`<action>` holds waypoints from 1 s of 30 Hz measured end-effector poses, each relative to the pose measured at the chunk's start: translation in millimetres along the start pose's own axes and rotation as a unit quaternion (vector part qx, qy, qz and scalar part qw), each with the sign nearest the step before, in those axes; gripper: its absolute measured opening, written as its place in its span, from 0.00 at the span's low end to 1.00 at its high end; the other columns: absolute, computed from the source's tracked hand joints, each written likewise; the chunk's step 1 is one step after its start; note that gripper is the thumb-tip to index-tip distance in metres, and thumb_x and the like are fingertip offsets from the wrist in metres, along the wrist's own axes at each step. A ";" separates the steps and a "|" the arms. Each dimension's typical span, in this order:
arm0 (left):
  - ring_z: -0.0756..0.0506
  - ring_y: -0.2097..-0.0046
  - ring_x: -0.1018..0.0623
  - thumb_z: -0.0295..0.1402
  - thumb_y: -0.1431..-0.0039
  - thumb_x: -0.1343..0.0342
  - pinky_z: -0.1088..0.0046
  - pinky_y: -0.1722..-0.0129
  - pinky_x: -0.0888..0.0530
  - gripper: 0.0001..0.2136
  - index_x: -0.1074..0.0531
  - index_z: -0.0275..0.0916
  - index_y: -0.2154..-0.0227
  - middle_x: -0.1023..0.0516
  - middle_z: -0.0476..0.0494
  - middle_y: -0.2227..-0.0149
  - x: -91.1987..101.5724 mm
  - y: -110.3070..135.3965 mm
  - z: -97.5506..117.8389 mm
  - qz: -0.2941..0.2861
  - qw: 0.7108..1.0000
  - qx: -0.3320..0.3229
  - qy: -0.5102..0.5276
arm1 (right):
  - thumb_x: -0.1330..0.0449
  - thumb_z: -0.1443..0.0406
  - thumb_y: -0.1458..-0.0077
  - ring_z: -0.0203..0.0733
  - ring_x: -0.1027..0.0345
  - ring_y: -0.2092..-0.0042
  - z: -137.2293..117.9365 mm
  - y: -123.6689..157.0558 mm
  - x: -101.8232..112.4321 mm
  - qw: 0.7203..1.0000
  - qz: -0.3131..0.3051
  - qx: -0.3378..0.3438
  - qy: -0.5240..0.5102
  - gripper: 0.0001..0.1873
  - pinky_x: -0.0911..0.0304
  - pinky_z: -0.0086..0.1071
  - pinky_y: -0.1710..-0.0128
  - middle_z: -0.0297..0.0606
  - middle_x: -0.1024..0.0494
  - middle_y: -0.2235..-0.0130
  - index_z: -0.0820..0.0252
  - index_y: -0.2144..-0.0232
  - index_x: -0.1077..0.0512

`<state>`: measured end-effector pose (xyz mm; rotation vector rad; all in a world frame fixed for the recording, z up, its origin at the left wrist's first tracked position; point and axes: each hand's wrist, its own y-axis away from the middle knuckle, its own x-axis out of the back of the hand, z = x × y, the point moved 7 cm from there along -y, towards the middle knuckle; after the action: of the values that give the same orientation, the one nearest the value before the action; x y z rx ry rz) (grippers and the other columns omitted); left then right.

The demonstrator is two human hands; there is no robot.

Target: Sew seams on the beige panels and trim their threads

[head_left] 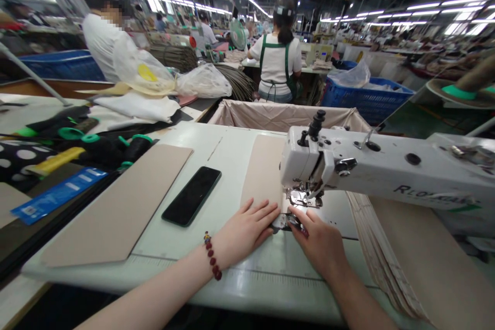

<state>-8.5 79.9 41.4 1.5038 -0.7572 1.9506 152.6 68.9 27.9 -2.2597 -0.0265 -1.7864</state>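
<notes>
A beige panel [263, 170] lies on the sewing machine bed, its right edge running under the machine head. My left hand [247, 224] rests flat at the panel's near end, fingers stretched toward the presser foot [299, 197]. Just right of it, my right hand [320, 240] is closed, with thumb and fingertips together at the near side of the foot. Something small and dark shows under its fingers, too hidden to name. The white sewing machine [371, 160] reaches in from the right above both hands.
A black phone [192, 196] and a beige stack of panels [119, 206] lie to the left. More layered panels [421, 247] sit right, below the machine arm. Thread spools [137, 149] and a blue packet [58, 195] are far left. Behind stands a fabric-lined bin [286, 115]; co-workers sit beyond.
</notes>
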 end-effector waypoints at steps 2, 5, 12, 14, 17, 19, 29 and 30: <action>0.41 0.36 0.40 0.40 0.31 0.57 0.54 0.37 0.45 0.23 0.48 0.45 0.35 0.41 0.47 0.35 -0.3 -4.6 -4.1 0.004 1.000 0.001 0.001 | 0.45 0.58 0.38 0.38 0.28 0.67 0.4 -0.1 1.1 1.000 -0.002 -0.001 0.002 0.20 0.42 0.30 0.73 0.28 0.24 0.61 0.41 0.44 0.36; 0.41 0.35 0.40 0.40 0.30 0.58 0.55 0.37 0.46 0.23 0.49 0.45 0.35 0.42 0.47 0.35 -2.1 -10.8 -11.3 0.010 1.000 0.004 0.002 | 0.43 0.61 0.40 0.38 0.27 0.66 0.5 -0.8 3.6 1.000 -0.016 -0.001 -0.001 0.21 0.41 0.30 0.72 0.28 0.24 0.60 0.41 0.44 0.36; 0.43 0.35 0.42 0.40 0.30 0.59 0.57 0.36 0.49 0.23 0.50 0.46 0.35 0.43 0.46 0.34 -4.7 -19.2 -20.7 0.030 0.999 0.016 0.009 | 0.44 0.63 0.40 0.38 0.27 0.65 -3.4 -2.5 10.0 0.999 -0.036 0.008 -0.010 0.21 0.39 0.29 0.71 0.30 0.24 0.59 0.45 0.44 0.35; 0.43 0.35 0.42 0.40 0.31 0.59 0.57 0.36 0.49 0.24 0.51 0.46 0.34 0.43 0.46 0.34 -4.5 -19.4 -20.3 0.035 0.999 0.017 0.011 | 0.44 0.64 0.40 0.38 0.27 0.65 -4.0 -2.7 10.4 0.999 -0.032 0.011 -0.009 0.21 0.38 0.29 0.71 0.31 0.24 0.59 0.45 0.44 0.35; 0.43 0.34 0.42 0.40 0.31 0.58 0.57 0.36 0.49 0.24 0.51 0.46 0.34 0.43 0.46 0.34 -4.7 -18.9 -19.7 0.037 0.999 0.017 0.014 | 0.45 0.64 0.40 0.38 0.27 0.65 -3.6 -2.7 9.4 0.999 -0.035 0.010 -0.007 0.21 0.38 0.30 0.71 0.31 0.23 0.58 0.45 0.44 0.35; 0.43 0.34 0.42 0.40 0.31 0.58 0.57 0.36 0.49 0.24 0.50 0.46 0.34 0.43 0.46 0.34 -5.0 -18.5 -19.8 0.038 0.999 0.018 0.014 | 0.44 0.64 0.40 0.39 0.26 0.64 -3.0 -2.6 8.3 0.999 -0.042 0.005 -0.006 0.21 0.38 0.30 0.71 0.31 0.24 0.57 0.45 0.44 0.35; 0.44 0.34 0.44 0.41 0.31 0.58 0.57 0.35 0.50 0.24 0.51 0.46 0.34 0.44 0.47 0.34 -7.9 -19.5 -21.7 0.036 0.999 0.024 0.019 | 0.44 0.66 0.41 0.39 0.27 0.63 -2.6 -2.5 8.7 0.999 -0.041 0.008 -0.013 0.23 0.38 0.29 0.70 0.32 0.24 0.58 0.45 0.44 0.35; 0.44 0.34 0.43 0.41 0.31 0.58 0.57 0.35 0.50 0.24 0.51 0.46 0.34 0.44 0.47 0.34 -8.0 -19.7 -21.8 0.036 0.999 0.024 0.019 | 0.44 0.66 0.42 0.39 0.27 0.64 -2.5 -2.5 8.4 0.999 -0.039 0.010 -0.012 0.23 0.38 0.29 0.70 0.32 0.23 0.59 0.45 0.44 0.35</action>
<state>-6.9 108.5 30.9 1.4824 -0.7638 2.0573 151.8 69.6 37.0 -2.2966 -0.1371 -1.7881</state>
